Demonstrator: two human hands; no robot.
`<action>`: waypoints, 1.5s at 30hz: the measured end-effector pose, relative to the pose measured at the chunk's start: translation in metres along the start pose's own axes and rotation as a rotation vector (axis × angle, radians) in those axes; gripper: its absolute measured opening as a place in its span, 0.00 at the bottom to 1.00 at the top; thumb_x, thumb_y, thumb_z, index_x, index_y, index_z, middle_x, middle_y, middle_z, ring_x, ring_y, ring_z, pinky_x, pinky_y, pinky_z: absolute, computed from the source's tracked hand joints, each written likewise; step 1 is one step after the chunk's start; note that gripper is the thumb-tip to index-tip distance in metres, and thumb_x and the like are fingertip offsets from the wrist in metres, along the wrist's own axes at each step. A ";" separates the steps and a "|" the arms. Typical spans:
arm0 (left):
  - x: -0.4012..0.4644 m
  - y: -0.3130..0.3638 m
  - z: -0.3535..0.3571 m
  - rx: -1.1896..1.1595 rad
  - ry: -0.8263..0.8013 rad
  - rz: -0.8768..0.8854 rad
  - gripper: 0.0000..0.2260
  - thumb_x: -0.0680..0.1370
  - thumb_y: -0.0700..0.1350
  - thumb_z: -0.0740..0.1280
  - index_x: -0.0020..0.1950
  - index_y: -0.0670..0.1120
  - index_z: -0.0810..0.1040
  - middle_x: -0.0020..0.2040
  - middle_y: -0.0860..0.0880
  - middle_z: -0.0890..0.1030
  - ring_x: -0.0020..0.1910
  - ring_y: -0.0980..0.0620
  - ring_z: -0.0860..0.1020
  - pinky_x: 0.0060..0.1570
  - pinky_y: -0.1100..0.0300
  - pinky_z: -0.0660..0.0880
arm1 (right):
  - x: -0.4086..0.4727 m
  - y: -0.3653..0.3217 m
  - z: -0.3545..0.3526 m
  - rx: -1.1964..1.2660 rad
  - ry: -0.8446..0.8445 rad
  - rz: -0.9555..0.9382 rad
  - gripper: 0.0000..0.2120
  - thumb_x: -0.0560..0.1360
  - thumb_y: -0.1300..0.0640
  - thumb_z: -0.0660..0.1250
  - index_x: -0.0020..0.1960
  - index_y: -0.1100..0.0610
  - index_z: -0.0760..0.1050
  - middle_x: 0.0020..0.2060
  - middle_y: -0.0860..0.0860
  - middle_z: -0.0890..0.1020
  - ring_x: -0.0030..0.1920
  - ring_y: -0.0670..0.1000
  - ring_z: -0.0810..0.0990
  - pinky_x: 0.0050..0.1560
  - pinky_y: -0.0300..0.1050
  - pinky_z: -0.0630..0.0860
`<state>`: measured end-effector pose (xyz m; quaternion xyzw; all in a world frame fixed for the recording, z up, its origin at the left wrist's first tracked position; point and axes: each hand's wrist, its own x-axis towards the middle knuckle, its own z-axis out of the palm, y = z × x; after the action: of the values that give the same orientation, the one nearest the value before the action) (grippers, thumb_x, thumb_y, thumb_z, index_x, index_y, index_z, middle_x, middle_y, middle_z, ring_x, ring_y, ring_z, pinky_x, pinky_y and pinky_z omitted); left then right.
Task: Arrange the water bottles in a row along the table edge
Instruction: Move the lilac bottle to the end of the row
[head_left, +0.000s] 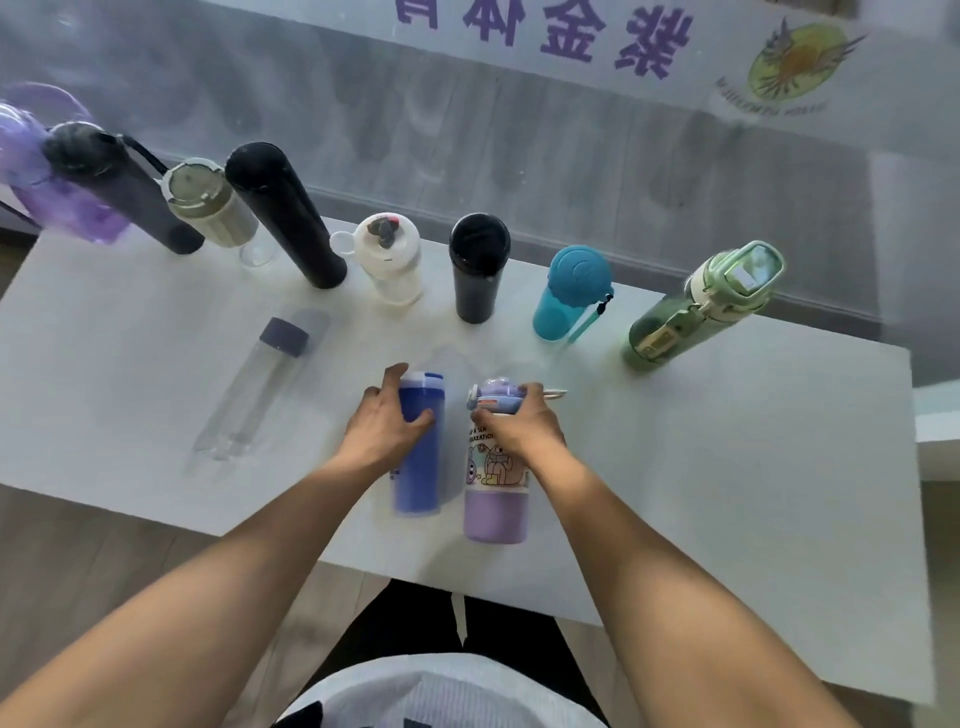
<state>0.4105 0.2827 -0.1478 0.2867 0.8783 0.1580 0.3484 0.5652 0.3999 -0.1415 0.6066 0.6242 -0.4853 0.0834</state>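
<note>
- White table (727, 467): seen from above; its far edge carries a row of upright bottles, its near half holds three more.
- Left hand (387, 423): fingers closed around the upper part of the blue bottle (418, 467), thumb on its left side near the cap, fingertips wrapped across its front. The bottle stands upright, close to the near edge at centre.
- Right hand (522, 423): fingers clamped over the neck of the lilac cartoon bottle (496, 499), just below its purple lid; thumb on the left side, remaining fingers over the right. A loop handle projects from behind the hand to the right.
- The two held bottles stand just beside each other, apart by a narrow gap.
- Clear bottle (260, 384): dark purple cap, standing alone left of the hands, well apart from the far row.
- Far row, left to right: purple translucent bottle (62, 202), dark bottle with strap (130, 192), beige-lidded clear bottle (213, 208), tall black flask (285, 213), white bottle (389, 260), short black tumbler (478, 267), teal bottle (569, 293), green bottle (701, 306).
- The image is blurred at its edges; fine details of the leftmost bottles cannot be told.
</note>
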 end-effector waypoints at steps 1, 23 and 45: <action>0.000 -0.002 -0.001 -0.013 -0.001 0.005 0.30 0.74 0.56 0.67 0.72 0.56 0.58 0.63 0.41 0.74 0.58 0.39 0.76 0.54 0.50 0.75 | -0.002 0.003 -0.001 0.027 0.011 0.003 0.34 0.69 0.40 0.74 0.67 0.51 0.65 0.59 0.53 0.80 0.54 0.55 0.80 0.52 0.44 0.75; -0.073 0.092 0.078 0.074 -0.183 0.382 0.39 0.72 0.56 0.71 0.76 0.62 0.52 0.72 0.46 0.59 0.67 0.40 0.67 0.65 0.44 0.71 | -0.067 0.116 -0.127 0.330 0.604 -0.181 0.35 0.64 0.49 0.82 0.64 0.54 0.70 0.57 0.54 0.76 0.56 0.54 0.76 0.54 0.44 0.75; -0.079 0.152 0.149 0.125 0.049 0.142 0.26 0.71 0.53 0.73 0.62 0.58 0.62 0.57 0.44 0.72 0.50 0.46 0.71 0.47 0.54 0.71 | -0.018 0.196 -0.227 0.431 0.333 -0.285 0.36 0.62 0.49 0.83 0.64 0.52 0.69 0.57 0.53 0.77 0.56 0.53 0.79 0.51 0.40 0.76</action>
<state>0.6218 0.3648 -0.1395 0.3654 0.8722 0.1341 0.2964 0.8445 0.5077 -0.1106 0.5878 0.5907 -0.5071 -0.2197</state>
